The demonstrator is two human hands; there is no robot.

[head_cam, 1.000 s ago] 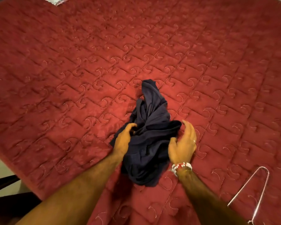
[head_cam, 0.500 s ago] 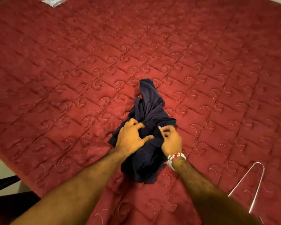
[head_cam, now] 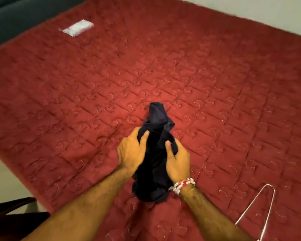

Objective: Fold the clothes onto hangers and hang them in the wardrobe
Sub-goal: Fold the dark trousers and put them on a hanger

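Status: dark garment [head_cam: 156, 171] is a crumpled bundle on the red quilted bed [head_cam: 94, 80], near the front edge, right in front of the person. Left grip [head_cam: 131, 153] clamps the bundle's left side, thumb laid over the top of the fabric. Right grip [head_cam: 177, 164], the wrist with the bead bracelet [head_cam: 182, 184], clamps the right side, thumb pressed into the cloth. So both are grasping the garment, neither released. The far end of the cloth lies out on the quilt and the near end bunches between the wrists. Looks like a gather-and-sort hold: taking both flanks at once should let the hands pull apart and find the seams or waistband before any fold. Can't tell what kind of garment it is, too wadded. Wire hanger [head_cam: 261, 211] lies flat on the bed to the right of the right forearm, apart from the cloth, probably parked within reach for the next step. Small white packet [head_cam: 76, 28] sits at the far left of the bed and plays no part. Wardrobe is not in view. My read: early stage, with nothing folded or on the hanger yet.
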